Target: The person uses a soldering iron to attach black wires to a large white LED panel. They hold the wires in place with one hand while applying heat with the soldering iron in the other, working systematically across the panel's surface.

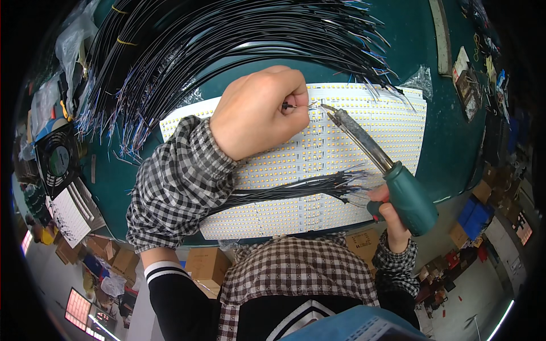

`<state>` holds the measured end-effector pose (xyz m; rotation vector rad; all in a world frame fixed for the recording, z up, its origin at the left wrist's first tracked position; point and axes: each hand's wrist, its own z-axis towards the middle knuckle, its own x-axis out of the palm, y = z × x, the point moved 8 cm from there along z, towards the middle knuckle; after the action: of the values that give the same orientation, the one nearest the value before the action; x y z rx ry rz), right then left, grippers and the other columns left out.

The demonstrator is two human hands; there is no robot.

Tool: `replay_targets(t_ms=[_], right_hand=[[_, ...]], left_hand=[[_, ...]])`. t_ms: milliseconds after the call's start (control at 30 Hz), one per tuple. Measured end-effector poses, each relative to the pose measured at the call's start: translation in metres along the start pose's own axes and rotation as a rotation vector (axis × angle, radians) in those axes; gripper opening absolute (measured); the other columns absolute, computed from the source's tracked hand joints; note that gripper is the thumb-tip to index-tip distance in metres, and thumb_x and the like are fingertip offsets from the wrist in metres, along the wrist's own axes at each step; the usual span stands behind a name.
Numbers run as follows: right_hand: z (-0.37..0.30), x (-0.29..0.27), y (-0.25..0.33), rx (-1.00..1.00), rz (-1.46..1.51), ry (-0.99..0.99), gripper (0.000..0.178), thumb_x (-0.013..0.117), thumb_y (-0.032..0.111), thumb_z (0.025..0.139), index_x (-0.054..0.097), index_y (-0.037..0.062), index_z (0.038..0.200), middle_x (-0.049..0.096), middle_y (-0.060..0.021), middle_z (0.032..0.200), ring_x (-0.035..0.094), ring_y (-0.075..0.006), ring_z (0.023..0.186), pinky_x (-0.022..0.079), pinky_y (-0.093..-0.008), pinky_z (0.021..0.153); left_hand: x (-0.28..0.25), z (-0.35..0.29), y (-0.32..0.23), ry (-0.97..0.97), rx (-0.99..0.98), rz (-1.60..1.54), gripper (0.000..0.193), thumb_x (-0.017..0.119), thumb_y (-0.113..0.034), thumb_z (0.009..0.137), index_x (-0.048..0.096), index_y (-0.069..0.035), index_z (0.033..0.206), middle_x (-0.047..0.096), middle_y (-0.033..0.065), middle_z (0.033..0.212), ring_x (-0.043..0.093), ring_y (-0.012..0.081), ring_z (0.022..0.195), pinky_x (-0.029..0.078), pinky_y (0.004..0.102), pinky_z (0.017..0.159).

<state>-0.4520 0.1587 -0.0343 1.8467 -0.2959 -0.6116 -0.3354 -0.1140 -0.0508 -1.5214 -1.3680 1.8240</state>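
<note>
My left hand (259, 111) is closed in a pinch over the upper middle of a white LED board (375, 139) covered with rows of small yellow lights. A thin black cable (288, 106) pokes out of its fingers, with fine wire ends toward the board. In my right hand (393, 220) is a green-handled soldering iron (415, 202), gripped near the board's lower right. Its metal tip points up and left, close to the wire ends; whether it touches them I cannot tell. A smaller bunch of black cables (284, 190) lies across the board below my left hand.
Many long black cables (250, 37) with stripped ends arch across the green table (446, 133) behind the board. A black fan (58, 159) and paper sheets (69, 213) are on the left. Tools and scraps (469, 91) lie at the right edge. Cardboard boxes (206, 267) stand below.
</note>
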Motion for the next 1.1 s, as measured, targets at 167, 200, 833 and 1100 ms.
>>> replay_targets(t_ms=[167,200,833,1100], right_hand=[[-0.003,-0.001,-0.002,0.072,0.114,-0.026,0.051,0.082,0.019,0.084,0.063,-0.0068,0.124,0.073,-0.0136,0.098,0.072,-0.0237,0.090,0.058,-0.0381,0.083],[-0.002,0.000,0.003,0.066,0.113,-0.048,0.052,0.077,0.028,0.088,0.063,-0.0084,0.122,0.071,-0.0151,0.099,0.071,-0.0261,0.089,0.059,-0.0396,0.080],[-0.004,-0.004,0.007,0.066,0.129,-0.072,0.068,0.068,0.040,0.095,0.053,-0.0120,0.136,0.068,-0.0181,0.111,0.073,-0.0313,0.091,0.062,-0.0398,0.076],[-0.005,-0.005,0.008,0.062,0.123,-0.068,0.068,0.067,0.040,0.095,0.053,-0.0127,0.135,0.068,-0.0184,0.112,0.072,-0.0308,0.090,0.062,-0.0395,0.076]], left_hand=[[0.000,-0.002,0.000,-0.010,0.002,-0.019,0.009,0.071,-0.003,0.082,0.064,-0.001,0.087,0.058,0.0048,0.080,0.055,0.0125,0.069,0.046,0.0270,0.060],[-0.001,-0.004,-0.002,-0.017,0.005,-0.032,0.009,0.072,-0.003,0.083,0.065,-0.001,0.088,0.058,0.0042,0.081,0.054,0.0117,0.069,0.046,0.0264,0.060],[-0.004,-0.010,-0.006,-0.044,0.156,-0.088,0.009,0.075,0.001,0.087,0.068,0.000,0.093,0.062,0.0054,0.087,0.059,0.0121,0.075,0.048,0.0253,0.063],[-0.003,-0.009,-0.011,0.069,0.266,0.046,0.009,0.074,0.000,0.087,0.068,0.001,0.093,0.063,0.0076,0.087,0.065,0.0180,0.078,0.051,0.0301,0.067]])
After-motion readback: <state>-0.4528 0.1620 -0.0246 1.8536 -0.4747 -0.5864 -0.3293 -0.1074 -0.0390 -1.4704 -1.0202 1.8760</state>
